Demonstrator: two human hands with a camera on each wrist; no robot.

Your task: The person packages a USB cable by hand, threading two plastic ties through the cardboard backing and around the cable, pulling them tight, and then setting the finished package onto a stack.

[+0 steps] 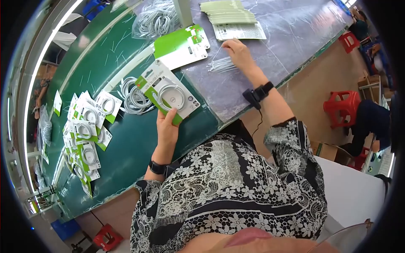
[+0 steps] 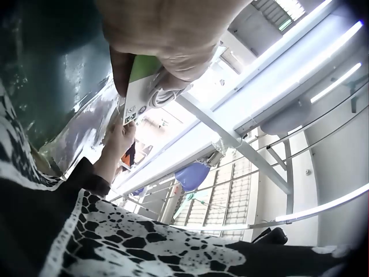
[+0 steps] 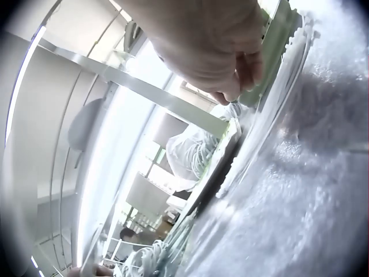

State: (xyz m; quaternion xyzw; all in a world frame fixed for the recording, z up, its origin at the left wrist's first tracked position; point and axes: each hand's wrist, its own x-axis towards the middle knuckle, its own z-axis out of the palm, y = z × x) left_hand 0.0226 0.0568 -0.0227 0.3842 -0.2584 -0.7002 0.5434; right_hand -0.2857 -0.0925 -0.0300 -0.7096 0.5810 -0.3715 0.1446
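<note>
My left hand (image 1: 167, 128) grips the lower edge of a green and white card (image 1: 147, 80), thumb on its front. A white charging cable (image 1: 183, 99) lies coiled against this card, partly hidden by the hand in the left wrist view. My right hand (image 1: 241, 57) is above the grey mat, fingers curled, its thumb and forefinger pinching a thin white cable tie (image 1: 217, 54). Just below those fingertips lies a bundle of white cable ties (image 1: 222, 65). In the right wrist view, the right hand (image 3: 213, 52) is close over the ties (image 3: 271, 109).
Coiled cables (image 1: 136, 99) lie left of the held card. Flat cards (image 1: 179, 48) and a bag of cables (image 1: 156, 21) are beyond it. A card stack (image 1: 232, 17) sits at the back. Packed cards (image 1: 86, 130) are heaped at left. A post (image 1: 182, 12) rises from the table.
</note>
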